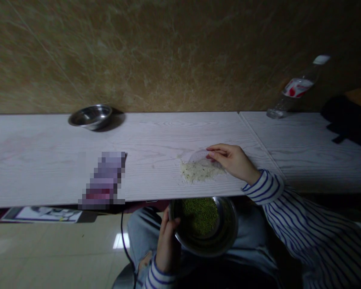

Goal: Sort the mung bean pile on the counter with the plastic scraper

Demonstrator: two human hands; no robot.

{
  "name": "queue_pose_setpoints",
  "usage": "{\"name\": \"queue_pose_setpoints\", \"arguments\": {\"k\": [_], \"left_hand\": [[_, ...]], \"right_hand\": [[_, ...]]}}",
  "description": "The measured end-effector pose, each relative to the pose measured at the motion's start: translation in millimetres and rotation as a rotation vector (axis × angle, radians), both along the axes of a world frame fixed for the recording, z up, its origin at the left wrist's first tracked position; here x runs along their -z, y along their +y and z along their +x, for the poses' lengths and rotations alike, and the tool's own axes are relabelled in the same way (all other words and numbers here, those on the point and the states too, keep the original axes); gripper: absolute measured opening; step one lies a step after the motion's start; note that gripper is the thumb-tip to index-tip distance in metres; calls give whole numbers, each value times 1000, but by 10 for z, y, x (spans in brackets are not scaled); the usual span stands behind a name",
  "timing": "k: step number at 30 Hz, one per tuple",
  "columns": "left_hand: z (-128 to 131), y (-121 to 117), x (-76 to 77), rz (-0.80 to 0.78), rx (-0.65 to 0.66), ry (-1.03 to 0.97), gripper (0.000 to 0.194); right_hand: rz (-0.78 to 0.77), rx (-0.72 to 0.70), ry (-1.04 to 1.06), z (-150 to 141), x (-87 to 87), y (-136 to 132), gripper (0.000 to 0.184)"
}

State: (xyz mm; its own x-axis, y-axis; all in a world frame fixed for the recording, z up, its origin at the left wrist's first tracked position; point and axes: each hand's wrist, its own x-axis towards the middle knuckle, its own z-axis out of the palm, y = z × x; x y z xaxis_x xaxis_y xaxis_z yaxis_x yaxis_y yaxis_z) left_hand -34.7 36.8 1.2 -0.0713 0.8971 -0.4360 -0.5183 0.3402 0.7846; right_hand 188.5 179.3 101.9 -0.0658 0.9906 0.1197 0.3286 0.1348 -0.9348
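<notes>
With my left hand (167, 239) I grip the left rim of a metal bowl (228, 237), held over my lap just below the table edge. Green mung beans (200, 216) lie inside it. My right hand (233, 160) pinches a thin, clear, curved piece of plastic (197, 155), whose exact kind I cannot make out. It stands tilted against a pile of white rice (198, 171) on the table. A few dark or green specks are scattered among the grains. My fingers partly cover the right end of the plastic and the pile.
A second metal bowl (92, 117) sits by the wall at the left. Closer to the front edge lies a pixelated flat object (105, 178). A clear bottle (297, 88) with a white cap stands at the right, beside a dark item (349, 118). A black cable (123, 237) hangs down.
</notes>
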Motion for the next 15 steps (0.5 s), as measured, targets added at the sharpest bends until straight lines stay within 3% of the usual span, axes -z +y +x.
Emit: {"name": "queue_pose_setpoints", "arguments": {"k": [5,8,15], "left_hand": [[-8,-8,3,-3,-18,3,47],[-31,-11,13,-13,-9,-2,48],[-51,-9,19,-26,-18,-49,51]], "right_hand": [[-13,52,-30,114,-1,400,13],[-80,-25,2,82,47,590,8],[-171,-162,37,-110,53,651,11]]}}
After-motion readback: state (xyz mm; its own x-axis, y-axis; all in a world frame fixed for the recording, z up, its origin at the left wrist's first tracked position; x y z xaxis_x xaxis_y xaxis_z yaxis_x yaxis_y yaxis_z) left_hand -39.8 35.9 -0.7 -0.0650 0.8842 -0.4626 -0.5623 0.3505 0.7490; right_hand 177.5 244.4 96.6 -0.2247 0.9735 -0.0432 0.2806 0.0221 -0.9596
